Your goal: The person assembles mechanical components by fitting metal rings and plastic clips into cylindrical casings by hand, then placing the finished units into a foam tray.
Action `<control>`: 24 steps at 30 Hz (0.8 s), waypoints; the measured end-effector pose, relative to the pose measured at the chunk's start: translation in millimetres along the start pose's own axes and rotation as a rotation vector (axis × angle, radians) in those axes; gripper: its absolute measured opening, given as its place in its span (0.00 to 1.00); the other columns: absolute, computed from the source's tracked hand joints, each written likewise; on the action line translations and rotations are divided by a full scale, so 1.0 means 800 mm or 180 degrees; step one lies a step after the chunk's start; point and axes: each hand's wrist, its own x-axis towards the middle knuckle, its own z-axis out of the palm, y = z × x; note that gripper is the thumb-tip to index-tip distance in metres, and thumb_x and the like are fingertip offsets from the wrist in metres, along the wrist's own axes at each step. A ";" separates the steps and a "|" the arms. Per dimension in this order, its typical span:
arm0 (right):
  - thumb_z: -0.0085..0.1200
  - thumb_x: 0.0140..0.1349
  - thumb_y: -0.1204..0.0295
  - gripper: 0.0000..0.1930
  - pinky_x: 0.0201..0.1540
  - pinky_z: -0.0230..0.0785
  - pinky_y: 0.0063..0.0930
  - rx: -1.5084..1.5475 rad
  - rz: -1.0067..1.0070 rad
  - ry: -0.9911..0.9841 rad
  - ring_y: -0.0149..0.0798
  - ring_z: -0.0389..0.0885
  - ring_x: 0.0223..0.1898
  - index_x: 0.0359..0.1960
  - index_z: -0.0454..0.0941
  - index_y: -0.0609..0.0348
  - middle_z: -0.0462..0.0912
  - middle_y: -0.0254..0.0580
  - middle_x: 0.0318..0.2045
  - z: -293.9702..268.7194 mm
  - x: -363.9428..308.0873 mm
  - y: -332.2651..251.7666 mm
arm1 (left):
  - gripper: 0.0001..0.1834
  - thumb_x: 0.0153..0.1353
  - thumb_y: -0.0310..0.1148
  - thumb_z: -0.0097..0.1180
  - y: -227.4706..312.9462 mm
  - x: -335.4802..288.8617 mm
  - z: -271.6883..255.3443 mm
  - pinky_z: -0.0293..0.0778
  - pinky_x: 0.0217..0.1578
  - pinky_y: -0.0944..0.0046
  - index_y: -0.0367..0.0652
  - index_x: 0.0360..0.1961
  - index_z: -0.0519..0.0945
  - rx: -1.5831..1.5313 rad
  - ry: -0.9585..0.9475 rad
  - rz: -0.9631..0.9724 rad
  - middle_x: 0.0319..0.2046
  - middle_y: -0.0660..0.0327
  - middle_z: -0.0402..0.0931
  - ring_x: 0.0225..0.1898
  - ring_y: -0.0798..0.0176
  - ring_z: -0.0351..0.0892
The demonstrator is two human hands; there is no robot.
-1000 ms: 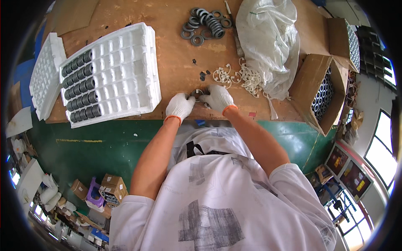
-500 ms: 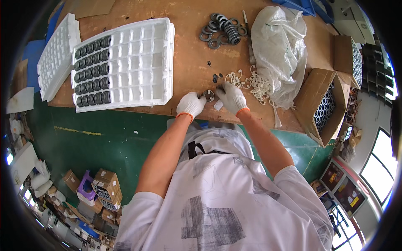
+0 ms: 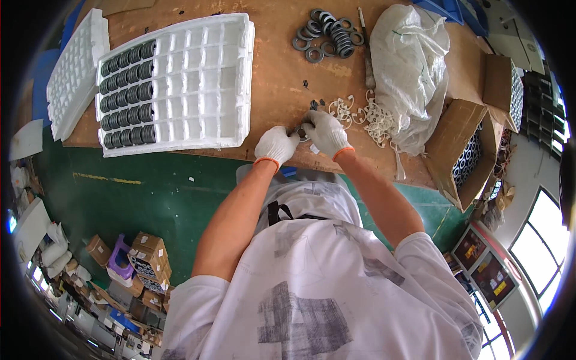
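My left hand (image 3: 277,144), in a white knit glove with an orange cuff, is closed on a small dark ring (image 3: 300,131) at the table's front edge. My right hand (image 3: 326,132), gloved the same way, has its closed fingers pressed against the ring from the other side. Fingers cover most of the ring. Just beyond the right fingertips lie small black pieces (image 3: 315,105). White open plastic rings (image 3: 378,117) are heaped to the right. Farther back is a pile of grey metal rings (image 3: 342,45).
A white foam tray (image 3: 245,96) at left holds rows of dark rings in its left cells. Another foam tray (image 3: 75,78) leans beside it. A whitish woven plastic bag (image 3: 411,66) lies at right, near an open cardboard box (image 3: 444,132) of rings. A pen-like stick (image 3: 362,18) lies behind.
My right hand has moved left to meet my left hand at the ring, which was showing a white inner piece earlier. The view has shifted slightly.
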 end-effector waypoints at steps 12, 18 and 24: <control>0.57 0.68 0.62 0.16 0.53 0.78 0.51 -0.0360 -0.0268 0.0676 0.61 0.86 0.49 0.51 0.85 0.56 0.87 0.60 0.45 -0.035 0.034 -0.008 | 0.24 0.65 0.53 0.56 -0.001 -0.006 -0.002 0.81 0.54 0.42 0.46 0.49 0.89 -0.0054 -0.0159 -0.0041 0.50 0.45 0.86 0.53 0.39 0.86; 0.55 0.70 0.63 0.16 0.48 0.81 0.55 -0.1684 -0.0164 0.0955 0.62 0.88 0.45 0.58 0.79 0.48 0.84 0.59 0.50 -0.093 0.132 -0.026 | 0.25 0.67 0.53 0.53 0.002 -0.012 -0.006 0.79 0.51 0.43 0.43 0.45 0.89 -0.0009 -0.0034 0.0206 0.46 0.45 0.87 0.49 0.38 0.86; 0.57 0.67 0.64 0.12 0.50 0.81 0.53 -0.1600 -0.0437 0.0786 0.60 0.88 0.47 0.47 0.86 0.52 0.84 0.58 0.50 -0.080 0.099 -0.037 | 0.24 0.67 0.54 0.53 -0.022 -0.018 -0.018 0.79 0.54 0.45 0.47 0.47 0.89 -0.0009 -0.0360 0.0314 0.49 0.47 0.87 0.53 0.41 0.85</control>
